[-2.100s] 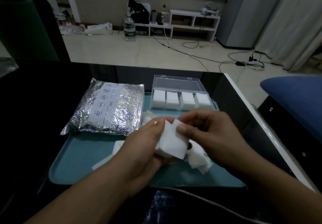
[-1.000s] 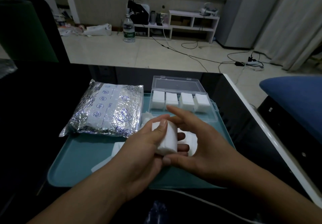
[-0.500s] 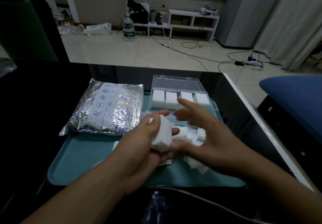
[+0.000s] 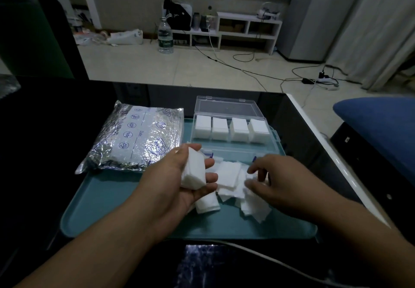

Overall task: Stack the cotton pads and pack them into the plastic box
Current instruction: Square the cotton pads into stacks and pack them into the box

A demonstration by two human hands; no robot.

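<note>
Stack (image 4: 193, 171): a small pile of pads is held in the left hand (image 4: 177, 175), just in front of the box (image 4: 231, 130). The thumb is on top and the fingers are curled under it.
Right hand (image 4: 276, 175): it is set on the loose pads (image 4: 231, 177), in front of the box. The fingers are bent at one pad, but whether it is pinched cannot be told.
Box: it is open on the tray (image 4: 112, 198), with four white piles seen in its back row. The front row looks free.
Bag (image 4: 137, 139): a shiny bag is laid to the left of the box.
Feel: the pads are thought to be very light, soft and floppy. They are not slippery, but a pile can be squashed or slid apart.
Where to hold: a pile is best held by its flat top and bottom, near the middle, with a soft squeeze.
Pointing: the held pile is tipped, with its long side running toward the box and its flat face turned to the right.
</note>
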